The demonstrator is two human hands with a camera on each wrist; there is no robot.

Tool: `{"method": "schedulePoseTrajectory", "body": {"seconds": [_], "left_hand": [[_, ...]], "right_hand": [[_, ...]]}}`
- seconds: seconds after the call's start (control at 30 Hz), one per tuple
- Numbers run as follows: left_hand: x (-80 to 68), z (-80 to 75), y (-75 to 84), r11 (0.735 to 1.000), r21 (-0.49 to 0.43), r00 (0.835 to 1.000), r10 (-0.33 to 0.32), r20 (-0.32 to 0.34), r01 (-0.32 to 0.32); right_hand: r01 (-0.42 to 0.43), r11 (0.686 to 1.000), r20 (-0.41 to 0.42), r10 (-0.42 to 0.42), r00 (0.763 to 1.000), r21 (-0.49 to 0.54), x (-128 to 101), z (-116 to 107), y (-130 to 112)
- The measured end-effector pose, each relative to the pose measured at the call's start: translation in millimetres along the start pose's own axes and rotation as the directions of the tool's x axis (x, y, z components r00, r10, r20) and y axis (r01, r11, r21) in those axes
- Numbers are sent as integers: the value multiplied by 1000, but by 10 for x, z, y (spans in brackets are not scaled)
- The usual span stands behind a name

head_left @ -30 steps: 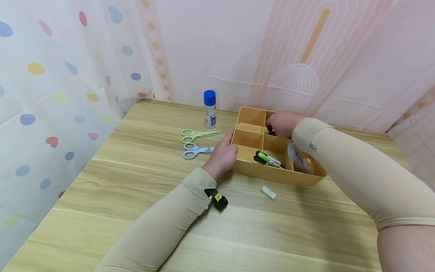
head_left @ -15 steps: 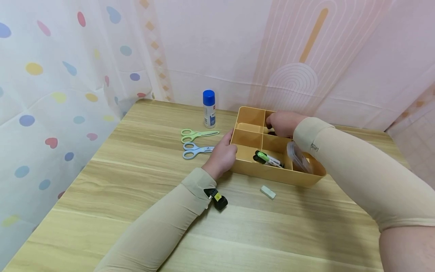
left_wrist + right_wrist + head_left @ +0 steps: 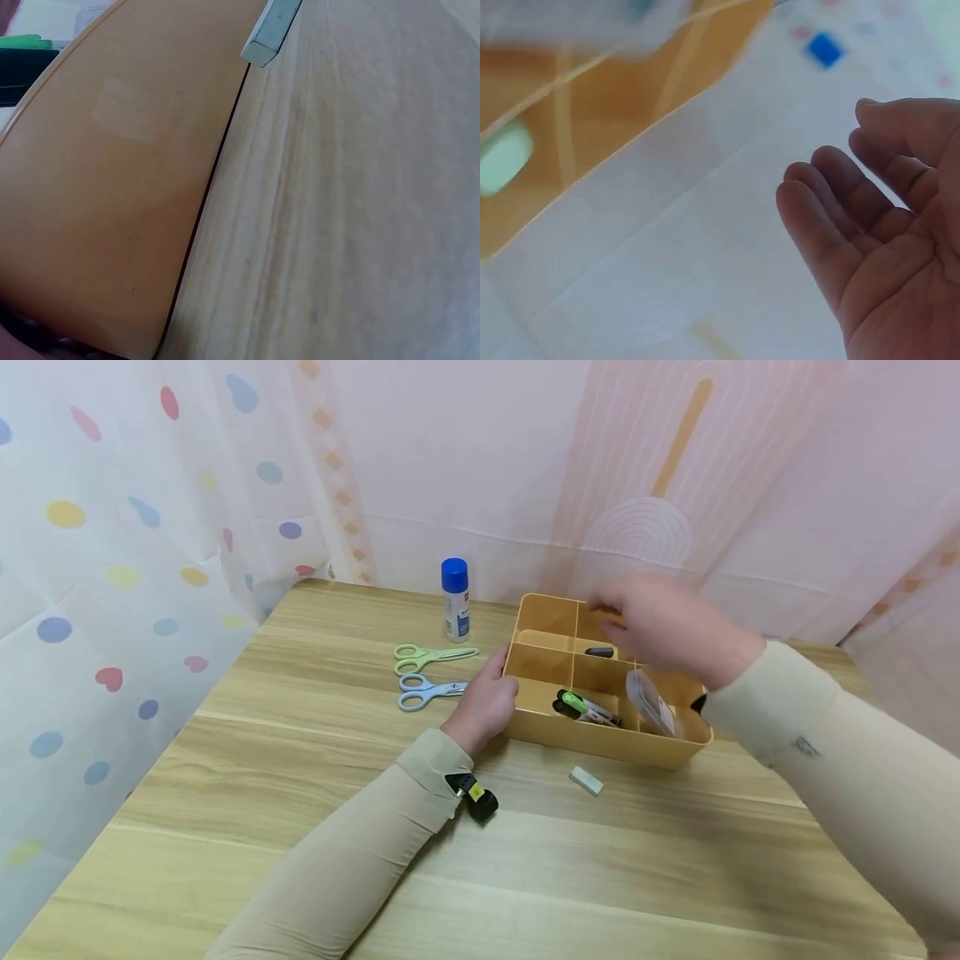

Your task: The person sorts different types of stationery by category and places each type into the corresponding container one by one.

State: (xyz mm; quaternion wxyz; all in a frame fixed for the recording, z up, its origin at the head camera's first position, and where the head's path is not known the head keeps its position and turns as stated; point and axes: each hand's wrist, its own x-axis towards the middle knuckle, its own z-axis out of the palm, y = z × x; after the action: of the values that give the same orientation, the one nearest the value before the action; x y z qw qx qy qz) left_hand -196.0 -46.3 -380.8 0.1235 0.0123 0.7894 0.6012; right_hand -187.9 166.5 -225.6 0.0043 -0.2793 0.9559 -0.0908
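The right hand [image 3: 663,627] is up in the air over the far side of the yellow box [image 3: 600,739]. Its fingers [image 3: 832,217] are loose and a little bent, and they hold nothing. The hand looks blurry in the head view.

The left hand [image 3: 486,703] rests on the near left corner of the box, with its thumb against the left wall. I cannot tell how its other fingers lie, since they are tucked by the wall.

The box sits on the wooden table [image 3: 300,827], toward the far right. It has small rooms inside. One far room has a small black thing [image 3: 598,652]. A near room has markers [image 3: 587,708], one with a green cap. To the right of them is a clear packet [image 3: 651,702], leaning.

A white eraser [image 3: 586,781] lies on the table just near the box. Left of the box lie green scissors [image 3: 429,656] and blue scissors [image 3: 427,691]. A glue stick [image 3: 455,600] with a blue cap stands farther back.
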Motion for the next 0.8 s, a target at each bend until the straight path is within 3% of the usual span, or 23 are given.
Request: {"method": "schedulePoseTrajectory", "body": {"seconds": [0.1, 0.3, 0.53, 0.8], "left_hand": [[19, -15, -11, 1000, -4, 1000, 5, 1, -5], [61, -31, -40, 1000, -2, 1000, 16, -4, -16], [63, -49, -62, 1000, 1, 1000, 15, -7, -15], [54, -53, -58, 1000, 9, 1000, 25, -13, -25]], "right_hand": [[68, 998, -28, -68, 997, 8, -243, 61, -231], [136, 990, 53, -134, 990, -36, -580, 413, -530], [176, 980, 111, -165, 980, -91, -714, 910, -515], [142, 985, 152, -127, 980, -95, -705, 1142, -468]]}}
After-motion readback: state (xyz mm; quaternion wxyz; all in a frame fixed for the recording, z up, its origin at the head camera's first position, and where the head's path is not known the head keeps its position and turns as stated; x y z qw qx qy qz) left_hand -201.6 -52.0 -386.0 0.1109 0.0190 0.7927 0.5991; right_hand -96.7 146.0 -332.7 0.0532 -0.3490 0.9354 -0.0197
